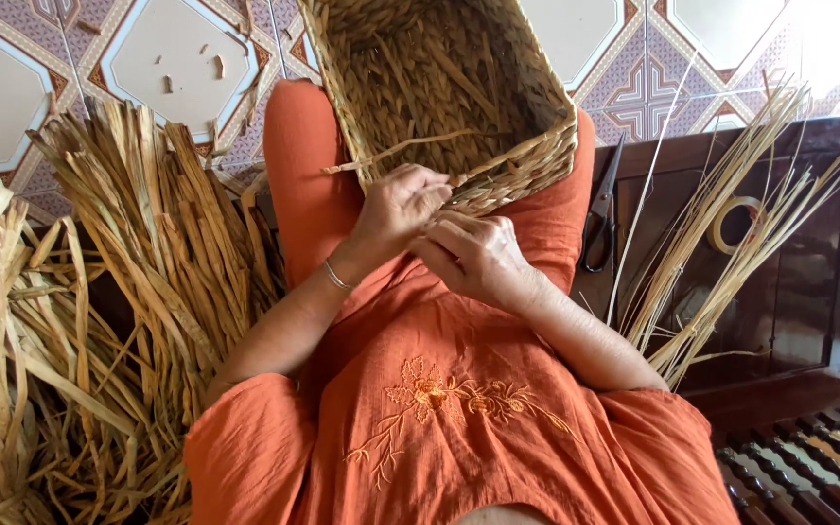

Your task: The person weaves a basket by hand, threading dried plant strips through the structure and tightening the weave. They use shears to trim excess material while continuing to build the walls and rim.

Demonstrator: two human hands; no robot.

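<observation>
I am looking down at a tiled floor [177, 58] patterned in white, purple and orange, with a few dry scraps lying on it, and I take the woven basket [459, 87] on the orange-clad lap as my landmark. It lies tipped with its open mouth toward the camera, its near rim resting across the thighs. At that near rim both hands meet: my left hand [396, 209] is curled nearly shut, fingers pinching a strand at the edge, and my right hand [478, 255] is half closed just beneath it, fingertips pressed to the same stretch of rim; I cannot tell whether the right one holds a strand of its own. One loose strand [401, 149] sticks out leftward from the rim, above the left hand. Left of the basket stand thick bundles of dried flat leaves [148, 253]; right of it a dark wooden bench [799, 282] carries scissors [603, 209], thinner pale stalks [721, 243] and a roll of tape [736, 226]. My worry is the dry fibre: pulled too hard or bent too sharply at the rim, it could crack or snap. If the pinch slackens, the weave there may loosen, and the basket, only propped on the lap, could roll off toward the floor.
</observation>
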